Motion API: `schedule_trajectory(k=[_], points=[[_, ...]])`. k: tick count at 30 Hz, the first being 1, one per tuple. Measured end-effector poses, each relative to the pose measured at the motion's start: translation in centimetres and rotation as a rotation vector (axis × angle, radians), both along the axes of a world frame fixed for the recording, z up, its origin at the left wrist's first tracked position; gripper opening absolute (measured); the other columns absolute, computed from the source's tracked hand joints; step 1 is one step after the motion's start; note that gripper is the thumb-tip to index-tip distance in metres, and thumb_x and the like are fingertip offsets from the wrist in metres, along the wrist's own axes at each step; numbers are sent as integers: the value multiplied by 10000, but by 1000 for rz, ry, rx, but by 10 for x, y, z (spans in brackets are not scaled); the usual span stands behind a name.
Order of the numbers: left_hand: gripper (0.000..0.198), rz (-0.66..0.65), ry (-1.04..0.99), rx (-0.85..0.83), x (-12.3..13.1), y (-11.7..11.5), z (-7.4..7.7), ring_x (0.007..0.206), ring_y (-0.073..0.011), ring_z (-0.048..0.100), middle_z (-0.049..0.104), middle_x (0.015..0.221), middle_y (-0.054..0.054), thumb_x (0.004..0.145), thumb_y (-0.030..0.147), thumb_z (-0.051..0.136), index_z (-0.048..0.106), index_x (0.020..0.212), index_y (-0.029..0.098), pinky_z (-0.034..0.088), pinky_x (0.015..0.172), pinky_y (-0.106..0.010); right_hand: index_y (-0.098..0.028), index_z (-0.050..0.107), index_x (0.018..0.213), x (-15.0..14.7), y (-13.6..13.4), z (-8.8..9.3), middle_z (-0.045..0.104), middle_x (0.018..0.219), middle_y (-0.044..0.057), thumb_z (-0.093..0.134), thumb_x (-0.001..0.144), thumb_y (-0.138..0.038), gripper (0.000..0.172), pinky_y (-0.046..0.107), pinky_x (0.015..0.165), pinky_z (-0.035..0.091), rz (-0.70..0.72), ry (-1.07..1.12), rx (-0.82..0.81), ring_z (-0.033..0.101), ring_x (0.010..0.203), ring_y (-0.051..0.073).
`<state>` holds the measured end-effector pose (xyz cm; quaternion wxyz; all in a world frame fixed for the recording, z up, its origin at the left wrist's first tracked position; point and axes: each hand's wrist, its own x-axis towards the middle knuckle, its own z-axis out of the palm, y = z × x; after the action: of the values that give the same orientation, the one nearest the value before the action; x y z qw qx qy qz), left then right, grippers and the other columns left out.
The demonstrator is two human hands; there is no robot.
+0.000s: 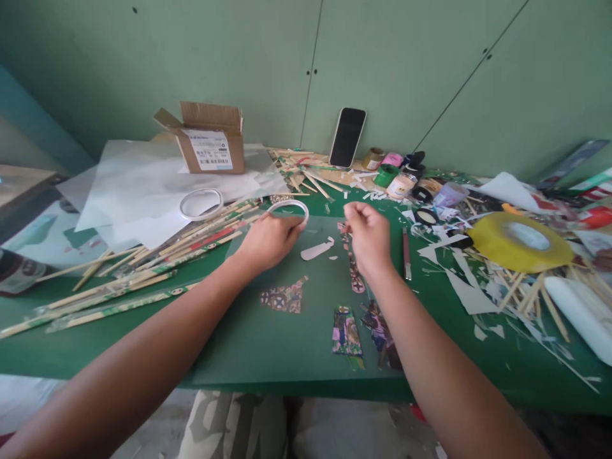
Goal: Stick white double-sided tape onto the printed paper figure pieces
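My left hand (271,241) is closed around a roll of white tape (289,203), held just above the green work surface (229,354). To its right, my right hand (369,237) is raised with thumb and fingers pinched together; whatever is between them cannot be made out. Below the right hand lies a narrow patterned strip (355,275), partly hidden by it. A small white cut piece (315,250) rests between the hands. Nearer to me are a patterned fan-shaped piece (283,299), a colourful patterned piece (347,333) and darker patterned scraps (381,328).
Wrapped wooden chopsticks (143,280) spread across the left, beside a second tape roll (203,218) and an open cardboard box (210,150). A phone (348,137) leans on the wall. Paint jars (400,186), paper scraps (471,290) and a wide yellow tape roll (492,248) crowd the right.
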<state>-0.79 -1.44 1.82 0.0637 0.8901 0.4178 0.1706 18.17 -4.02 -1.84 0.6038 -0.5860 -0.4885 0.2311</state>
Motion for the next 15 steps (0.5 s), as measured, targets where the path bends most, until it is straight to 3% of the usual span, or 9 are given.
schedule_trajectory(k=[4,7,9,11,15], points=[[283,131,62,141,-14,16,-12,1097,-308,550,644,1149,-127,907,242,475,705,1065,194,391,978,-480,-222,619,910,6,0,-1,565,622,-50,599,778,-281,146,276,542,406,154,-133,-32,496,534,121],[342,115,-43,118,-14,17,-14,1199,-317,477,569,1301,-105,861,267,569,660,1190,241,346,1027,-494,-243,520,1150,-4,-5,0,592,637,-66,627,760,-215,405,294,565,427,302,-206,-75,516,536,130],[318,-1,-147,47,-9,12,-12,1191,-285,485,573,1292,-82,865,303,589,664,1169,250,348,1022,-464,-248,462,1206,-11,-9,1,609,678,-57,632,783,-224,457,309,595,450,355,-257,-65,532,560,136],[217,-102,-216,-9,-4,7,-9,1155,-255,508,604,1230,-60,865,317,602,701,1041,237,351,1008,-435,-240,467,1174,-14,-12,2,631,754,-27,615,812,-232,391,323,651,472,387,-332,-9,564,631,145],[125,-76,-282,-29,0,4,-9,1081,-236,543,652,1107,-49,856,291,618,701,888,204,351,975,-425,-242,464,1180,-13,-14,3,648,848,1,556,840,-182,356,338,728,492,404,-438,69,594,727,157]])
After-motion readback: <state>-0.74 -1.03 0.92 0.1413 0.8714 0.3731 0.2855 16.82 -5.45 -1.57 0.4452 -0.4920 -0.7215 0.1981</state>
